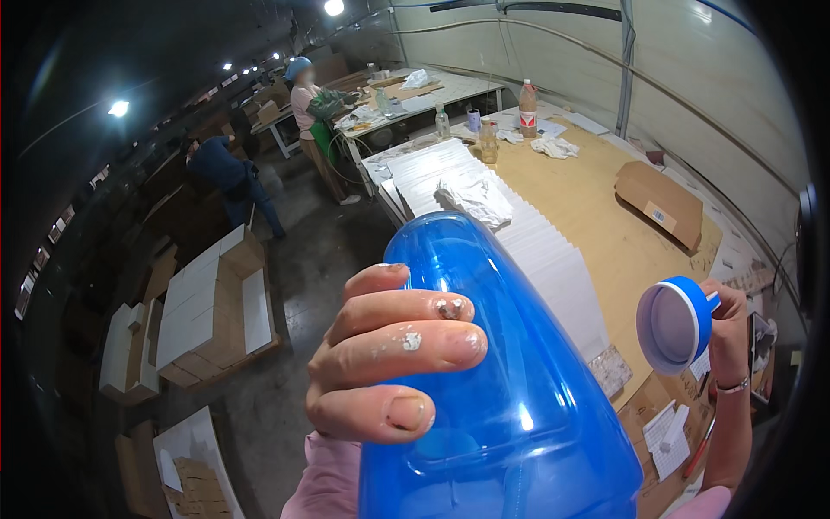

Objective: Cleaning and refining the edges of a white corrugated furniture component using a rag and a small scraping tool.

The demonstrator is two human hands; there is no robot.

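Observation:
A large translucent blue bottle (527, 381) fills the lower middle, very close up and raised, its narrower rounded end pointing away from me. My left hand (393, 355) wraps round its left side, with white flecks on the fingers. The bottle's near end runs out of the picture at the bottom, so its mouth is hidden. Out to the right, my right hand (728, 316) grips a round blue lid (705, 320) by a small loop at its side. The lid's pale inside faces left, apart from the bottle.
A long row of white sheets (553, 268) and a crumpled white cloth (480, 199) lie on the brown-topped table (596, 195). Beyond are a reddish-capped bottle (527, 112), glass jars and cardboard (661, 203). Stacked boxes (203, 316) stand left. Two people work farther back.

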